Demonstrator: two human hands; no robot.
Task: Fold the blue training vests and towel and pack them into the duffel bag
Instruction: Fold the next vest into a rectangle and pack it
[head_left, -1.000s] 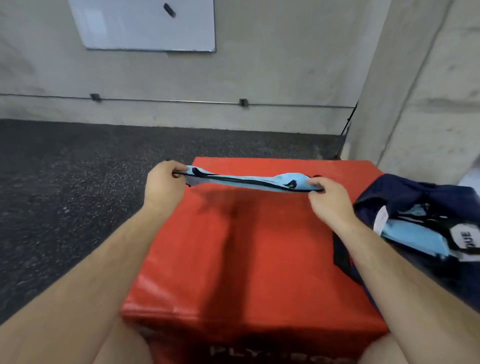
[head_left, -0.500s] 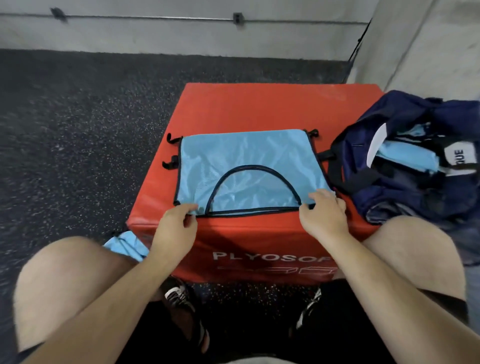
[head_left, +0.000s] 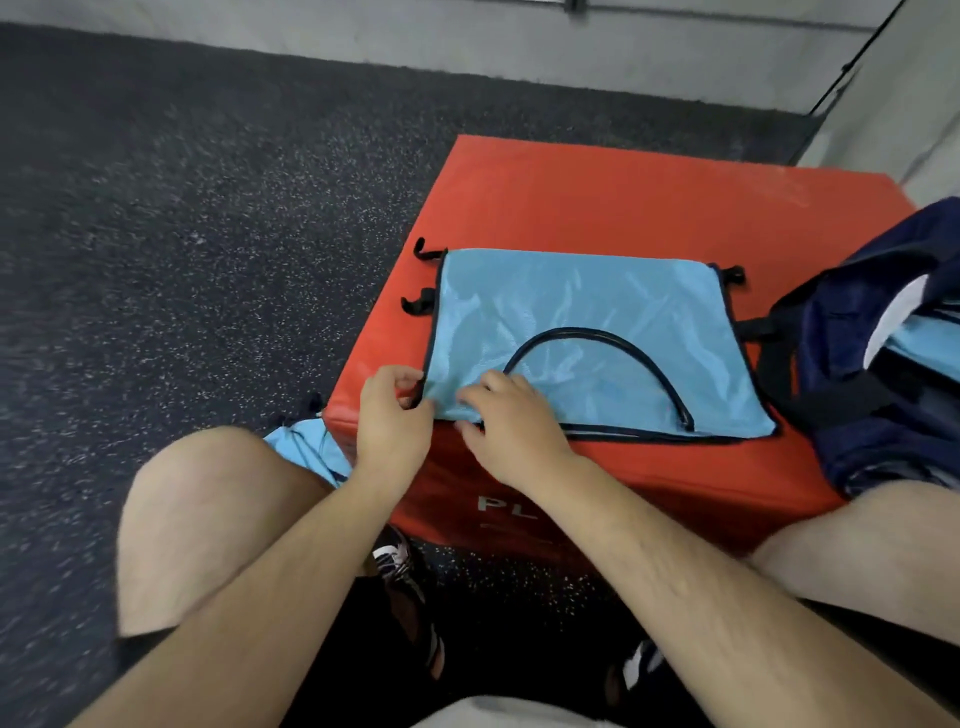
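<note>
a blue vest (head_left: 587, 322) with black trim lies flat on top of the red plyo box (head_left: 623, 197), its near edge along the box's near edge and black side straps sticking out at its far corners. the left grip (head_left: 392, 415) is clenched on the vest's near left corner, thumb and fingers pinching the black trim. the right grip (head_left: 514, 421) sits just beside it, touching the same corner area, its fingers curled on top of the cloth and the thumb at the near hem, grasping the vest's edge. the navy duffel bag (head_left: 831, 322) rests open on the right side of the box, touching the vest's right edge, with light-blue fabric (head_left: 930, 343) showing inside. a second blue vest (head_left: 311, 447) lies crumpled on the speckled floor (head_left: 182, 234), against the box's near left corner by the person's left knee.
</note>
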